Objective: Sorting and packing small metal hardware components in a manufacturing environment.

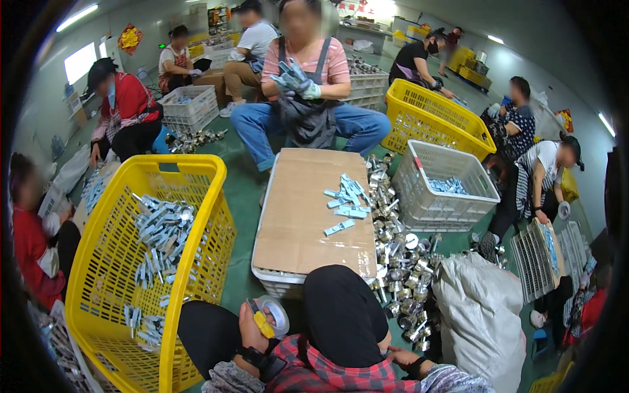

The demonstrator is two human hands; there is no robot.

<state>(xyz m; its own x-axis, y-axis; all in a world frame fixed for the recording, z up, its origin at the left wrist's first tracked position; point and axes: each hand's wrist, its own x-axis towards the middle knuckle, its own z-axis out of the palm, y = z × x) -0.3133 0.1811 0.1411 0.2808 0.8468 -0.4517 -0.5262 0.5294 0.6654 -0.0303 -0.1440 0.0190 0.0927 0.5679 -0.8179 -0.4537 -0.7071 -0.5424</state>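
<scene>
My left hand (249,333) is closed around a roll of clear tape (282,316) with a yellow cutter (263,325), held above my left thigh. Low beside my right knee, my right hand (405,357) has its fingers drawn together; whether anything is between them is hidden. In front of me a cardboard sheet (304,216) lies over a white crate (278,286). Several small parts in light blue wrapping (347,200) lie loose on its right half. Along its right side, bare metal fittings (406,281) with stems are heaped on the floor.
A tall yellow basket (203,216) at my left holds many blue-wrapped parts. At right stand a white crate (452,213) with similar parts and a white woven sack (481,321). Opposite sits a gloved person (308,98); other people work around the room.
</scene>
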